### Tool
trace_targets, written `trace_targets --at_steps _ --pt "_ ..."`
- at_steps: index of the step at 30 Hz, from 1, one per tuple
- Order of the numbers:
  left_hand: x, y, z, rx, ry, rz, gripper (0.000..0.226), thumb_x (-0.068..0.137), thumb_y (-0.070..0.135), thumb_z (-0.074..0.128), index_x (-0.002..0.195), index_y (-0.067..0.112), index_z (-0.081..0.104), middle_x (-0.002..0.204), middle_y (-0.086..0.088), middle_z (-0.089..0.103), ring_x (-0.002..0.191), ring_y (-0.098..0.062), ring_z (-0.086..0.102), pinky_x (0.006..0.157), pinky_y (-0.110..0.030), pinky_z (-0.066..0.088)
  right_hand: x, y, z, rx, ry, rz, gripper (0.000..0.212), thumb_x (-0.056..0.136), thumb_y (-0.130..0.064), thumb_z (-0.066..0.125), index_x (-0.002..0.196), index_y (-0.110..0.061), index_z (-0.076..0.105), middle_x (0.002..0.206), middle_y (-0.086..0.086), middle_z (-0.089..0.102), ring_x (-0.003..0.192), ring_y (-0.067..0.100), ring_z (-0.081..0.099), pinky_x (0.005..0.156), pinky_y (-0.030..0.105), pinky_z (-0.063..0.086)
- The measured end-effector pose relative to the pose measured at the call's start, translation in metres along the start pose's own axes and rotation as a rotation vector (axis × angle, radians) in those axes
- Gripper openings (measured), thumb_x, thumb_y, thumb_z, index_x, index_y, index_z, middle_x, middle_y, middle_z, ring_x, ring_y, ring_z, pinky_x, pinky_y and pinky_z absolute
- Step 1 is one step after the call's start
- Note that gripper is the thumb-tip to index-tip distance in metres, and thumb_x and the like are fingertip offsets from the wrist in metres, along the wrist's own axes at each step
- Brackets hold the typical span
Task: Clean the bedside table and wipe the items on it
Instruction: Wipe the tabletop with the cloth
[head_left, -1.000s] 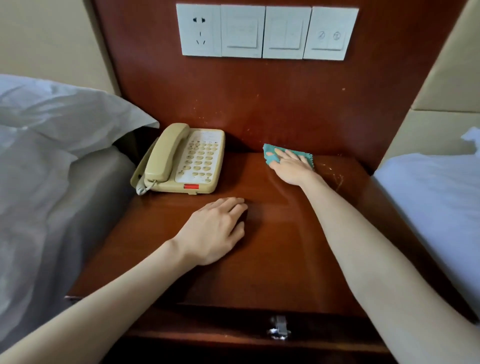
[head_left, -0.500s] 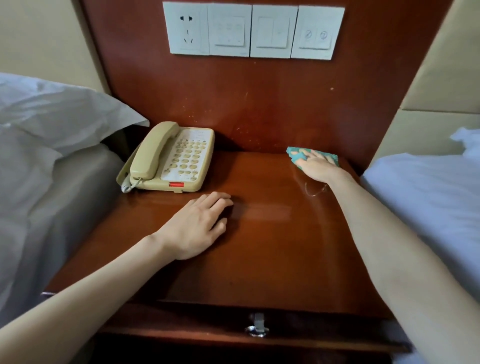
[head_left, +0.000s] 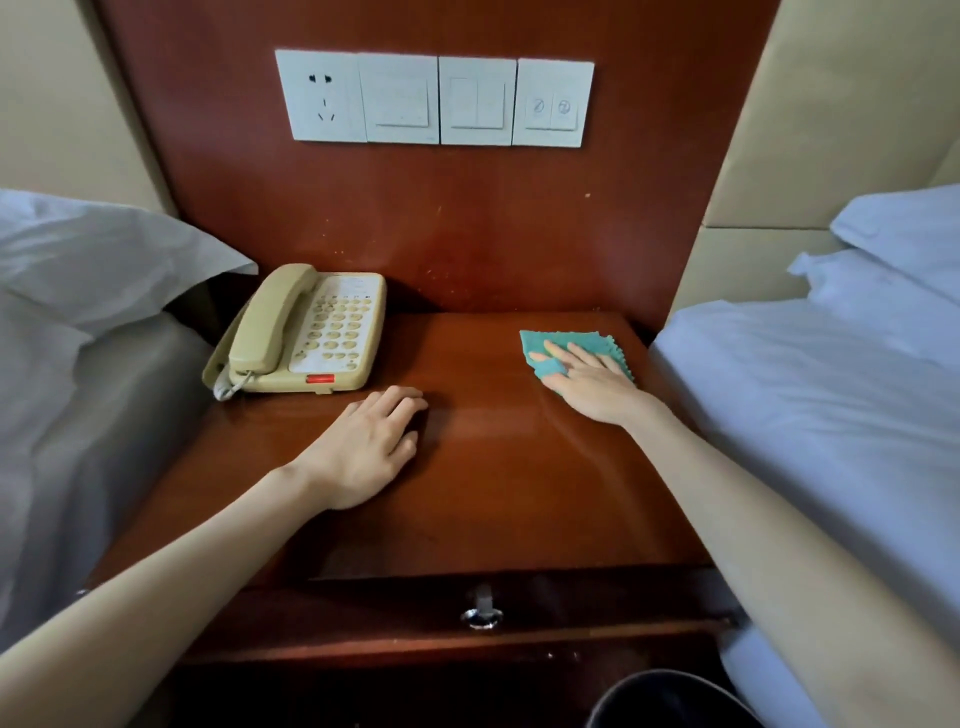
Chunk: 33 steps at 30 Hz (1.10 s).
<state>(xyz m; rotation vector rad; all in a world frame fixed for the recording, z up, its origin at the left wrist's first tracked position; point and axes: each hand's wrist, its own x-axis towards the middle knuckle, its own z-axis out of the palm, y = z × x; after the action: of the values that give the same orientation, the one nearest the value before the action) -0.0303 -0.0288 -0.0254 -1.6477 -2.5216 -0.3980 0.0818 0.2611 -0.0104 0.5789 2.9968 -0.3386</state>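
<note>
The bedside table (head_left: 483, 499) has a glossy red-brown wooden top. A beige corded telephone (head_left: 306, 332) stands at its back left, handset on the cradle. My right hand (head_left: 592, 384) lies flat on a teal cloth (head_left: 576, 345) at the back right of the top, fingers straight and pressing down; a fold of the cloth lies over one finger. My left hand (head_left: 363, 447) rests palm down on the wood in front of the telephone, fingers relaxed and holding nothing.
Beds with white linen flank the table: a pillow (head_left: 104, 260) at left, a mattress (head_left: 810, 395) at right. A white socket and switch panel (head_left: 436, 98) sits on the wooden back board. Below are a drawer knob (head_left: 482, 616) and a dark bin (head_left: 670, 701).
My right hand has slid the cloth from the back middle of the top over to the right side and a little toward me. My left hand has stayed in place.
</note>
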Motion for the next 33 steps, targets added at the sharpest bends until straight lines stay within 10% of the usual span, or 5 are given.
trace_targets --at_steps 33 --pt "0.001 -0.002 0.002 -0.07 -0.001 0.001 0.048 0.09 0.041 0.029 0.131 0.02 0.043 0.138 0.007 0.037 0.123 -0.011 0.038 0.104 -0.03 0.031 0.096 0.059 -0.022 0.045 0.077 0.217 0.061 0.098 -0.049 0.015 0.153 -0.024 0.007 0.161 -0.008 0.005 0.148 0.014 0.001 0.118 0.042 -0.001"
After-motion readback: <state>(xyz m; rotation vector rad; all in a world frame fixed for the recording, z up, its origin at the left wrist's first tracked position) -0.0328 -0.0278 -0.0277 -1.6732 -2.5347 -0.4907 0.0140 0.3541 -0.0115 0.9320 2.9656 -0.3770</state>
